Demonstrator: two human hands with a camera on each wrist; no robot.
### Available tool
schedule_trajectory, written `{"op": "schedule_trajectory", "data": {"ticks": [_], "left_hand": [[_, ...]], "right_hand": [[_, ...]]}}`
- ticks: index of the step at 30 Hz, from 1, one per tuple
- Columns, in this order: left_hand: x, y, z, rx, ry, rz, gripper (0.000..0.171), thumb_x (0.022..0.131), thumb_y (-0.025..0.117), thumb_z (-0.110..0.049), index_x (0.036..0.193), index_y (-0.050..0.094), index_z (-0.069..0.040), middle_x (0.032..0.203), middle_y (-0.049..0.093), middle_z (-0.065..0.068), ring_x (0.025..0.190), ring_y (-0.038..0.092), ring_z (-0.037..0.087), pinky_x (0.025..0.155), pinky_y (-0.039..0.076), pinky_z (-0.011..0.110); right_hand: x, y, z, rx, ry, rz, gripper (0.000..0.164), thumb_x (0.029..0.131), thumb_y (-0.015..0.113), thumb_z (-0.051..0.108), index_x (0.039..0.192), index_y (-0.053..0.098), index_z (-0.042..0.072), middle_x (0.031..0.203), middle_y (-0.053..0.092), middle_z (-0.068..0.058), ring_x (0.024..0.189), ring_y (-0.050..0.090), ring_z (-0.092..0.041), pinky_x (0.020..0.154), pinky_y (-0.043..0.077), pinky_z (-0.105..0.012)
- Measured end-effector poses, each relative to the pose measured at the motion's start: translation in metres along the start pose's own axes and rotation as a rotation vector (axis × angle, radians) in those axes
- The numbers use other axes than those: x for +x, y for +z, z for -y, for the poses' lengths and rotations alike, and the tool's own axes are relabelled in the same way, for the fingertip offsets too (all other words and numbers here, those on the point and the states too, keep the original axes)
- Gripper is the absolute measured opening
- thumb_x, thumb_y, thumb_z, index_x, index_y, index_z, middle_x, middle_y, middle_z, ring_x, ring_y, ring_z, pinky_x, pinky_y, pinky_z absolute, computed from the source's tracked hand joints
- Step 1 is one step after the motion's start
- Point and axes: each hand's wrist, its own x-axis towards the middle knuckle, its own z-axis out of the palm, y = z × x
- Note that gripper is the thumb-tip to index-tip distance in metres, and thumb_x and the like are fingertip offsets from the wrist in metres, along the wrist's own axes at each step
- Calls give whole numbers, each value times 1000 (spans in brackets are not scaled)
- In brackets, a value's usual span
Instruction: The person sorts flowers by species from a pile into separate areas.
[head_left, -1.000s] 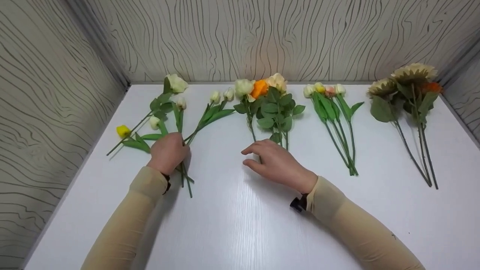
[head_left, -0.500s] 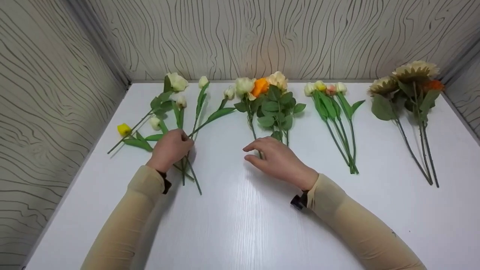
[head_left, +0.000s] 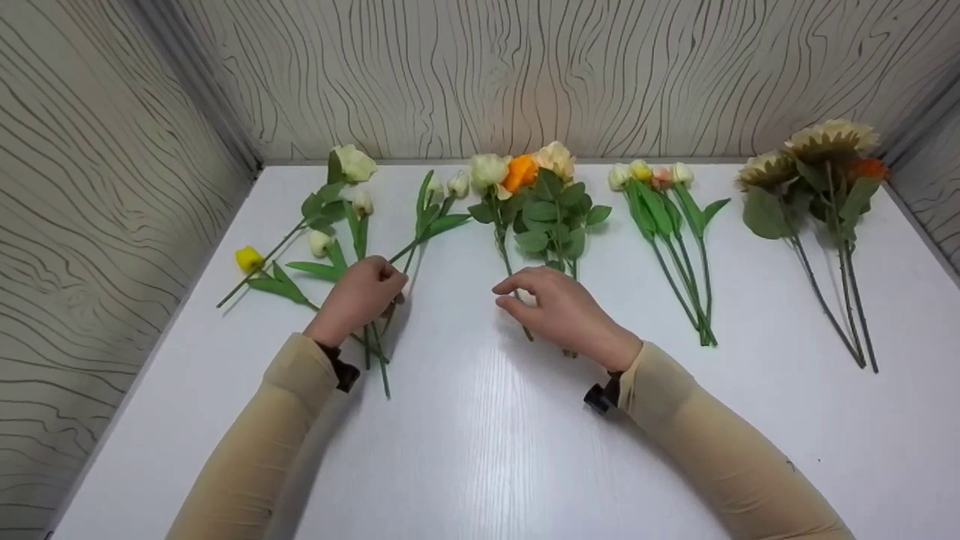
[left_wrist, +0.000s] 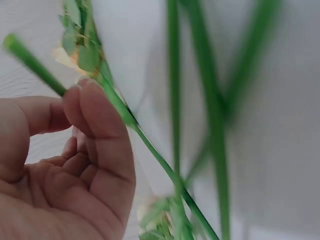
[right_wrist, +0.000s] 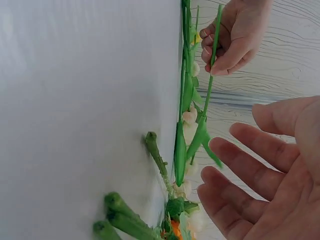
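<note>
My left hand [head_left: 360, 296] pinches the stem of a white tulip [head_left: 425, 199] between thumb and fingertips. In the right wrist view this tulip stem [right_wrist: 212, 60] slants down from the fingers, raised off the table. Beneath and around the left hand lie more tulips: a yellow one [head_left: 249, 259], a white one [head_left: 319, 243], a pale one [head_left: 361, 204] and another white one [head_left: 458, 184], their stems crossing. My right hand [head_left: 562, 311] hovers over the rose stems [right_wrist: 127, 220] with fingers loosely bent and nothing in its grasp. Its wrist view shows the fingers spread apart.
A white rose [head_left: 354, 165] lies at the back left. Beyond my right hand are a pale green rose [head_left: 489, 174], an orange rose [head_left: 520, 175] and a cream rose [head_left: 555, 160]. Several tulips [head_left: 660, 217] and large cream flowers [head_left: 832, 142] lie rightward. Patterned walls [head_left: 480, 75] border the white table [head_left: 480, 465].
My left hand has shifted slightly right. The held tulip's head swung up toward the back, then came back down and right beside the other white tulip. My right hand has barely moved.
</note>
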Motion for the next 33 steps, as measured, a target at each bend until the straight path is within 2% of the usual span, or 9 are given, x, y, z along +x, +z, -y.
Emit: {"op": "schedule_trajectory", "data": {"ticks": [3, 6, 10, 14, 17, 20, 24, 30, 33], "left_hand": [[-3, 9, -11, -126, 52, 15, 25, 107, 54, -25, 111, 59, -1, 95, 68, 13, 78, 66, 23, 76, 58, 41], [-4, 23, -29, -259, 123, 36, 25, 107, 57, -25, 114, 60, -1, 96, 68, 14, 80, 67, 27, 79, 59, 43], [-3, 51, -60, -386, 204, 83, 25, 106, 60, -26, 115, 61, -3, 95, 69, 14, 82, 69, 28, 80, 60, 44], [-2, 81, -91, -425, 295, 133, 21, 105, 62, -26, 111, 61, -6, 93, 70, 12, 78, 69, 27, 76, 61, 40], [-2, 102, -107, -436, 359, 169, 18, 104, 63, -25, 109, 61, -7, 92, 70, 10, 75, 67, 25, 73, 60, 36], [-1, 117, -113, -453, 381, 197, 16, 104, 64, -24, 107, 62, -8, 91, 70, 8, 73, 66, 23, 72, 60, 34], [-1, 128, -113, -474, 362, 237, 13, 102, 66, -21, 107, 64, -9, 93, 71, 7, 76, 68, 22, 74, 60, 33], [1, 133, -114, -463, 330, 344, 13, 99, 71, -16, 107, 67, -7, 97, 72, 7, 82, 71, 24, 76, 61, 35], [2, 133, -114, -433, 321, 367, 12, 98, 73, -16, 106, 68, -8, 96, 71, 7, 81, 70, 22, 76, 61, 35]], "right_hand": [[1, -10, -2, 95, 55, -30, 26, 104, 63, 30, 122, 75, 16, 121, 71, 2, 110, 65, -22, 91, 53, -42], [0, -23, -7, 219, 116, -76, 26, 104, 63, 34, 121, 75, 20, 118, 72, 2, 101, 65, -21, 82, 53, -41], [0, -41, -14, 399, 172, -148, 30, 103, 63, 41, 120, 75, 18, 115, 72, -7, 104, 65, -29, 86, 54, -46], [1, -58, -19, 540, 195, -223, 38, 102, 63, 42, 122, 73, 11, 114, 72, -14, 108, 65, -32, 89, 55, -44], [1, -68, -24, 617, 205, -267, 41, 102, 64, 40, 124, 71, 7, 112, 71, -14, 105, 66, -29, 83, 55, -38], [-1, -75, -27, 692, 217, -295, 39, 100, 68, 37, 123, 72, 5, 110, 71, -13, 102, 65, -26, 78, 55, -35], [-1, -78, -29, 759, 225, -311, 35, 97, 73, 30, 119, 73, 3, 107, 71, -12, 95, 64, -24, 73, 53, -30], [-2, -83, -31, 790, 220, -385, 40, 95, 76, 26, 121, 69, -4, 114, 72, -11, 87, 63, -20, 71, 55, -27], [-3, -83, -31, 785, 226, -410, 44, 94, 76, 27, 123, 68, -5, 115, 71, -11, 87, 64, -21, 74, 57, -27]]}}
